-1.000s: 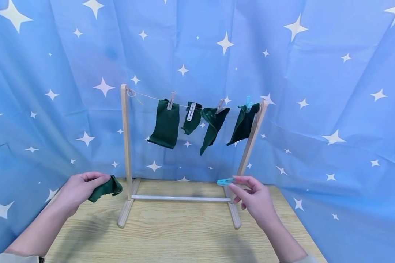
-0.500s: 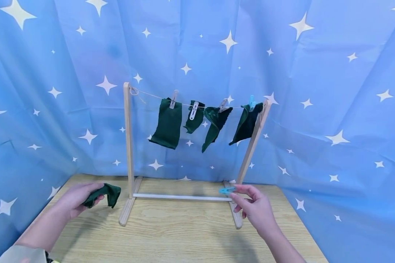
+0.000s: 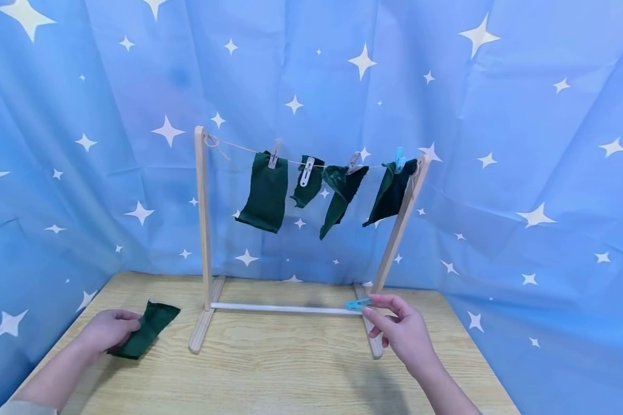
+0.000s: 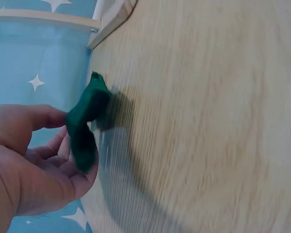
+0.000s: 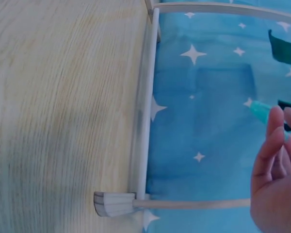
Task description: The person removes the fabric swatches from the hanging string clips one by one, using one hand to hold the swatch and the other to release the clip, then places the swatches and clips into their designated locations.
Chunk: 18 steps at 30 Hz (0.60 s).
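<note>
At the table's left, my left hand (image 3: pixel 106 331) pinches a dark green cloth piece (image 3: pixel 146 329) between thumb and fingers, low over the wood. In the left wrist view the cloth (image 4: pixel 85 124) looks bent, with its shadow beside it on the table. Near the foot of the rack's right post, my right hand (image 3: pixel 402 323) pinches a light blue clothespin (image 3: pixel 358 304) by one end, its other end pointing left. The right wrist view shows only part of this clothespin (image 5: pixel 260 110) past the fingertips. Several green cloths, such as the leftmost one (image 3: pixel 266 193), hang from the string above.
A wooden rack with a left post (image 3: pixel 203 219), a right post (image 3: pixel 401 230) and a white lower bar (image 3: pixel 285 309) stands on the wood-grain table (image 3: pixel 270 369). Clear clothespins and one blue clothespin (image 3: pixel 399 160) hold cloths on the string. A blue star-patterned curtain (image 3: pixel 135 86) surrounds the table.
My left hand has moved down and slightly left with the cloth, which went from bunched to spread flatter. The right hand with the clothespin has lowered slightly.
</note>
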Motion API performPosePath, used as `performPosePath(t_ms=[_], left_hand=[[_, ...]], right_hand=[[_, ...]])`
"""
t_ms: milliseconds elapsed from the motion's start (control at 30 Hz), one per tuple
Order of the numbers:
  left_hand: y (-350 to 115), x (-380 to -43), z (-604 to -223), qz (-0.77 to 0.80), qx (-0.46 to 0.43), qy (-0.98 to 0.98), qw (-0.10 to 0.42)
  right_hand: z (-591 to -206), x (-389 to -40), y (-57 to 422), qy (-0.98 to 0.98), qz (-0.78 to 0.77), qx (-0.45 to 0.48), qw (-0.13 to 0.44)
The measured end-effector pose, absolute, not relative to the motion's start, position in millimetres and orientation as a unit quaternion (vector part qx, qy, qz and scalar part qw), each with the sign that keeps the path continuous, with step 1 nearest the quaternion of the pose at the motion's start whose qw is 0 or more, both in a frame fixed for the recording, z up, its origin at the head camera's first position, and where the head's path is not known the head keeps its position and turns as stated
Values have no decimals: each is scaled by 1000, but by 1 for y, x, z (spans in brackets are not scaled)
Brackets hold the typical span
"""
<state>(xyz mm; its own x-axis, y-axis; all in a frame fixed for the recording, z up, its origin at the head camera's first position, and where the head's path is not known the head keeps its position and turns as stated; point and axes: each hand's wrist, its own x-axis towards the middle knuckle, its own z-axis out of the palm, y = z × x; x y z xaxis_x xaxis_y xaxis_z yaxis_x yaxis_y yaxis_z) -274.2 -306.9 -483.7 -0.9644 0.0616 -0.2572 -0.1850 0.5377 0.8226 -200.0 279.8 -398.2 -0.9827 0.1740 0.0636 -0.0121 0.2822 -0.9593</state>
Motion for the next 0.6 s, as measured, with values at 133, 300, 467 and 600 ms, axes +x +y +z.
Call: performPosePath(t_ms=[133,300,467,600], left_hand=[[-313,-271,-486,433,-14,893,121],[-315,-267,-487,454,-6,881,135],[-316,-264,-485,382,56,916,110],[-316,-265,-485,342,110,927,108]], right_hand=[[-402,-199,281,-799,595,-50,77],[-406,-197,284,-801,592,-51,75],[-411,-196,289,-803,588,-60,75],[-415,-196,294,-802,589,-64,76]])
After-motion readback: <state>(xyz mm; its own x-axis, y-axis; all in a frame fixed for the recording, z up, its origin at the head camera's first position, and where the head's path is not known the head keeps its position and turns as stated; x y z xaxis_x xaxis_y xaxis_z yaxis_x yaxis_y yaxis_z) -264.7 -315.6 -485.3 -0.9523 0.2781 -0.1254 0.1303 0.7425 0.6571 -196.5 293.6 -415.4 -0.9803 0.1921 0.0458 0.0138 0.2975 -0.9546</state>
